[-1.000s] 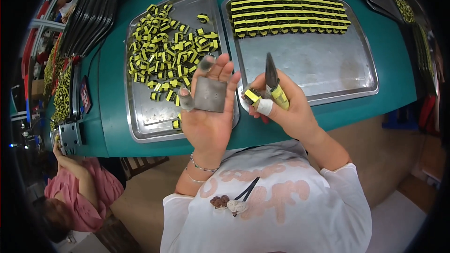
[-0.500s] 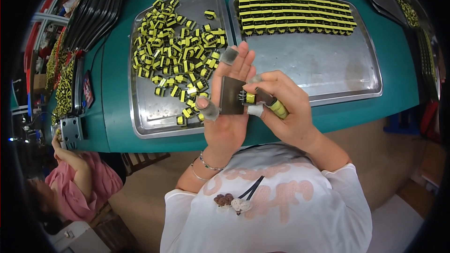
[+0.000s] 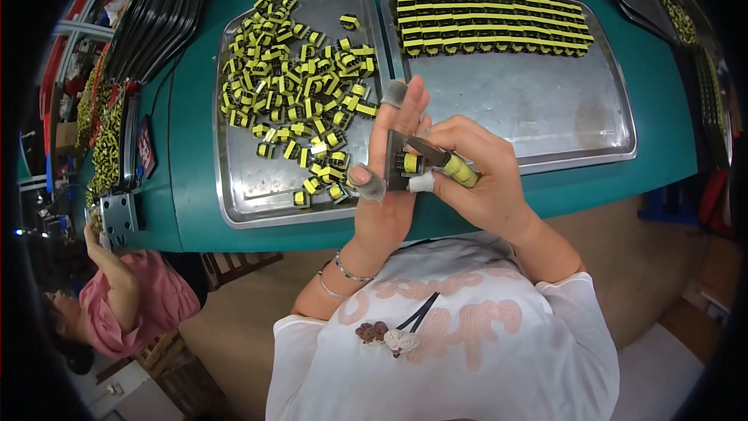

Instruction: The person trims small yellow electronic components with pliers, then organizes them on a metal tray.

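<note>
My left hand (image 3: 389,179) holds a small dark flat metal block (image 3: 393,164) upright, with grey finger cots on the thumb and fingertips. My right hand (image 3: 479,179) grips pliers with yellow-green handles (image 3: 456,169) and presses a small yellow-and-black component (image 3: 411,162) against the block. Both hands meet above the table's near edge, between the two steel trays.
The left steel tray (image 3: 241,195) holds several loose yellow-and-black components (image 3: 300,86). The right steel tray (image 3: 545,117) has neat rows of the same parts (image 3: 491,23) along its far side. Black trays (image 3: 156,15) are stacked far left. A person in pink (image 3: 132,304) sits lower left.
My hands came together: the pliers, held apart and upright a second ago, now lie against the block in my left hand, which has turned on edge.
</note>
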Demonstrator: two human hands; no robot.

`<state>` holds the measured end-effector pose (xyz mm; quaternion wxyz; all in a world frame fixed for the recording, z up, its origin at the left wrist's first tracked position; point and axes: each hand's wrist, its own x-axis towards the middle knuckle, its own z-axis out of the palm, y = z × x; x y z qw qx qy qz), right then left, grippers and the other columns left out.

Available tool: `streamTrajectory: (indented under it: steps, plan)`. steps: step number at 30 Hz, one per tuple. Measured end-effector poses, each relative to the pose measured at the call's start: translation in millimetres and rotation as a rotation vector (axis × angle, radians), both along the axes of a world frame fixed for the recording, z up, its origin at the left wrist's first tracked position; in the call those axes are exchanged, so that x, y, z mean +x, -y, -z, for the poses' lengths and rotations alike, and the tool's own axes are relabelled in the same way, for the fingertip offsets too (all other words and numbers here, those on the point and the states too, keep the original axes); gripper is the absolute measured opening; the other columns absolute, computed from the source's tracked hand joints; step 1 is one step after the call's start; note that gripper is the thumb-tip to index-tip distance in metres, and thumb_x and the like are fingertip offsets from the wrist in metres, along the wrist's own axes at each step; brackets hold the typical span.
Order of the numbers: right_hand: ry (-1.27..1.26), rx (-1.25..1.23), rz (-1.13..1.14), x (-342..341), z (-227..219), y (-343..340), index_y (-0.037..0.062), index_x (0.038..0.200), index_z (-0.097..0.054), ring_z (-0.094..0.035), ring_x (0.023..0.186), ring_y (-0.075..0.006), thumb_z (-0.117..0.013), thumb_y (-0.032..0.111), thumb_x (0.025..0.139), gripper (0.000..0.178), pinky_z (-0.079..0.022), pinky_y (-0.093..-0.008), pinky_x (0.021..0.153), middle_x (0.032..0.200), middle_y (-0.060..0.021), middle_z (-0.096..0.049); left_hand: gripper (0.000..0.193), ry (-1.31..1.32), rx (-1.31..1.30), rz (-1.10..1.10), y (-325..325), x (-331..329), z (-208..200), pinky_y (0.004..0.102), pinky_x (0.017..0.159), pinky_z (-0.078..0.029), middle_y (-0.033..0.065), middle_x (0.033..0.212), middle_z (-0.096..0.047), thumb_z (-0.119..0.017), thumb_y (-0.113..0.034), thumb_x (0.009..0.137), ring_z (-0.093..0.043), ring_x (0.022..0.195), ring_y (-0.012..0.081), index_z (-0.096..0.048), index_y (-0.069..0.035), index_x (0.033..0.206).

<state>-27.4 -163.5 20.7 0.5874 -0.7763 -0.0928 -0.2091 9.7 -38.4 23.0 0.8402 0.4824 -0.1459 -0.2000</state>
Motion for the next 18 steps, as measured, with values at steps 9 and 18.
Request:
streamTrajectory:
  steps: [9,18]
  plan:
    - [0.065,-0.191,0.015,-2.5,-4.1,2.9,0.0028,0.095,-0.066,-0.061,0.076,-0.0238,-0.066,-0.007,0.061,0.036,-0.048,-0.03,0.067,0.088,-0.0093,-0.062,0.092,-0.069,-0.084,0.155,-7.0,-0.3,5.4,0.0441,0.114,-0.021,0.0182,0.154,-0.02,-0.033,-0.072,0.088,-0.023,0.141,0.0307,-0.015,-0.005,0.149]
    - [0.348,-0.454,-0.008,-12.3,10.5,7.7,0.0047,0.097,-0.068,-0.057,0.071,-0.0236,-0.066,-0.005,0.057,0.041,-0.048,-0.0319,0.059,0.093,-0.009,-0.057,0.064,-0.028,0.092,0.282,-18.6,-1.8,8.8,0.0334,0.099,-0.042,0.0198,0.135,-0.049,-0.038,-0.045,0.1,-0.053,0.118,0.0229,-0.029,0.001,0.143]
